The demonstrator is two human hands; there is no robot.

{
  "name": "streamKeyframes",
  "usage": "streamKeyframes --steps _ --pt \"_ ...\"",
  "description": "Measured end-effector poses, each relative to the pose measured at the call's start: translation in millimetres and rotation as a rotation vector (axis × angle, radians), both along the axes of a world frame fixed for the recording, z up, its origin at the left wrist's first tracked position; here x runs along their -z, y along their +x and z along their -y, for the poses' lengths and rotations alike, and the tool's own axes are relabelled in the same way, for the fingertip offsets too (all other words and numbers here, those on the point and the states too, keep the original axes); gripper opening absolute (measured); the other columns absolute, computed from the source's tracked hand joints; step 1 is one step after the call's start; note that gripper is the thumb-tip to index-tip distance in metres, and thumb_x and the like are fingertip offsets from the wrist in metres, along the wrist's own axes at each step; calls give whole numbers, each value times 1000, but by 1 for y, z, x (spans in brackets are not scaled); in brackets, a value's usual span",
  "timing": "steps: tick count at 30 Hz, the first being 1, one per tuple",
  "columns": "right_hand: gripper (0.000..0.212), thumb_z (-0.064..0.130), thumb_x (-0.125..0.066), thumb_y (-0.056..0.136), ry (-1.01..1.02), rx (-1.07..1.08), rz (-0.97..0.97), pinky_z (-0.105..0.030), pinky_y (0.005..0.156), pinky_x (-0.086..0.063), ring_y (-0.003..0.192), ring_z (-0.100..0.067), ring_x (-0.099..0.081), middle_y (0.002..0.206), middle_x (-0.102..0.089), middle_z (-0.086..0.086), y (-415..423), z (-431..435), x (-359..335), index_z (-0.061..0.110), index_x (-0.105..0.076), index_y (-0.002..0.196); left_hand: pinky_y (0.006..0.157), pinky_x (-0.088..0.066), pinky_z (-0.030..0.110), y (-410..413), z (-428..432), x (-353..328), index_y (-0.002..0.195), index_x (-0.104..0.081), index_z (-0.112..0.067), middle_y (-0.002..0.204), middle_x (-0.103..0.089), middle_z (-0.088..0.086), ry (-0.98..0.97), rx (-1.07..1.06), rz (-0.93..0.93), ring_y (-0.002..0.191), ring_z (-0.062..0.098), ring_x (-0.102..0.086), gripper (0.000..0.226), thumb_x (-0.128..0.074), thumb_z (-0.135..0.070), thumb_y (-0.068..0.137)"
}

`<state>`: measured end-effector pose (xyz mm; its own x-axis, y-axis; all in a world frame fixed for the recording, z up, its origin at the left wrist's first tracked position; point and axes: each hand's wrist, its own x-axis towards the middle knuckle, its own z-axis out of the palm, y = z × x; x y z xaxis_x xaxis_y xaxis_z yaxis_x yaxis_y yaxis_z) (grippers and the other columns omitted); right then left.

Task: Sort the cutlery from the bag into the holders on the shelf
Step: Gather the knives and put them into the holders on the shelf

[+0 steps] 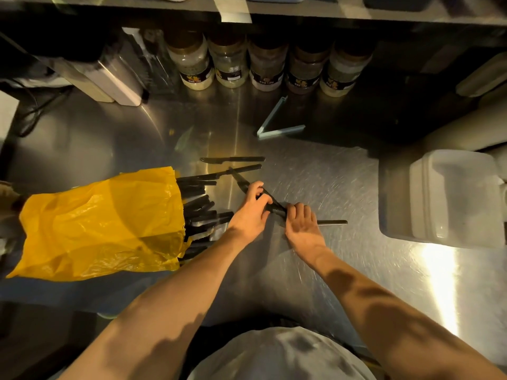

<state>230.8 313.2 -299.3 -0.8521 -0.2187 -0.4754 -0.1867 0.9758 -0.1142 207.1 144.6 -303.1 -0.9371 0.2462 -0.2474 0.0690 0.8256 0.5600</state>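
1. A yellow bag lies by the left edge of the steel table.
2. Black knives poke out of its open end.
3. The left hand and the right hand both grip a bunch of knives in the middle.
4. Jars stand in a row at the far edge.

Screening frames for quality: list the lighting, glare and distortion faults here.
Head view: warm, dim light; a glare streak on the steel counter at right; the jars under the shelf sit in shadow; wide-angle bending curves the edges; shadows band both forearms; the knives in the left hand and right hand are in focus.
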Motion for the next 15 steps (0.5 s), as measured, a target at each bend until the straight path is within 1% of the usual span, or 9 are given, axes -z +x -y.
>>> streamKeyframes --steps 3,6,8,11,13,15 --pt "51 15 -44 102 41 -40 17 -38 98 -42 117 -31 -45 134 -40 -17 -1 1 -2 3 -26 149 120 -33 34 1 2 0 120 -64 -11 163 -13 -1 31 8 40 146 17 -36 26 -68 -12 94" --pt "49 14 -42 104 71 -47 28 -39 98 -46 119 -33 -47 137 -41 -20 0 6 -3 2 -28 149 120 -31 34 5 2 -1 119 -67 -13 166 -12 0 13 -34 52 150 22 -31 24 -68 -14 94" --pt "47 16 -39 105 85 -54 35 -39 97 -47 120 -33 -48 138 -41 -20 -1 8 -4 2 -29 148 119 -31 33 4 3 -1 115 -70 -16 165 -16 1 5 -68 40 151 22 -26 21 -70 -17 94" --pt "45 18 -36 106 120 -137 17 -39 91 -48 117 -33 -49 137 -40 -20 -4 4 -2 1 -28 147 118 -35 40 0 5 -4 106 -72 -27 158 -28 -1 -26 -81 -15 147 23 -23 17 -75 -24 89" --pt "43 16 -35 107 153 -184 14 -38 85 -51 115 -33 -51 135 -41 -21 -4 0 0 0 -28 146 117 -34 40 -1 5 -5 104 -68 -30 156 -30 -2 -38 -91 -25 143 23 -22 19 -76 -26 88" --pt "40 14 -35 108 155 -196 12 -38 82 -53 113 -32 -54 132 -44 -20 -6 -3 -1 0 -30 145 117 -29 38 -1 6 -8 107 -64 -30 154 -30 -3 -49 -112 -18 142 22 -23 22 -75 -29 88"
